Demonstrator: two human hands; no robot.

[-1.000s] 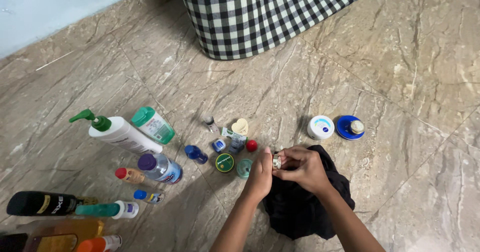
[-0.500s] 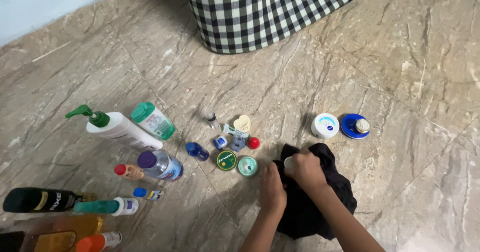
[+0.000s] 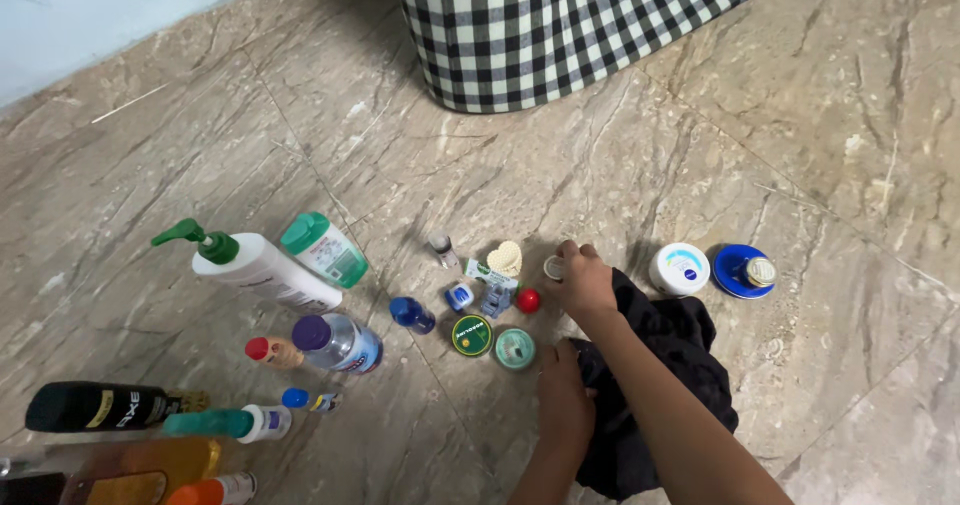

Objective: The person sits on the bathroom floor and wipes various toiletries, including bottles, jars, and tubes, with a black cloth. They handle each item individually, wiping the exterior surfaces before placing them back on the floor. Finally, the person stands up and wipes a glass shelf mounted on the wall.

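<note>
**Small jar going down among the little pots**

The right hand [image 3: 583, 283] is reaching out over the floor [image 3: 250, 145], its fingers closed around a small round jar [image 3: 553, 267] — just beside the cream heart-shaped thing [image 3: 505, 258] and the red ball [image 3: 528, 300]. The left hand [image 3: 563, 397] is pressing down on the black cloth [image 3: 665, 365], fingers curled on its edge. A white tin [image 3: 679, 268] is sitting near the cloth.
</note>
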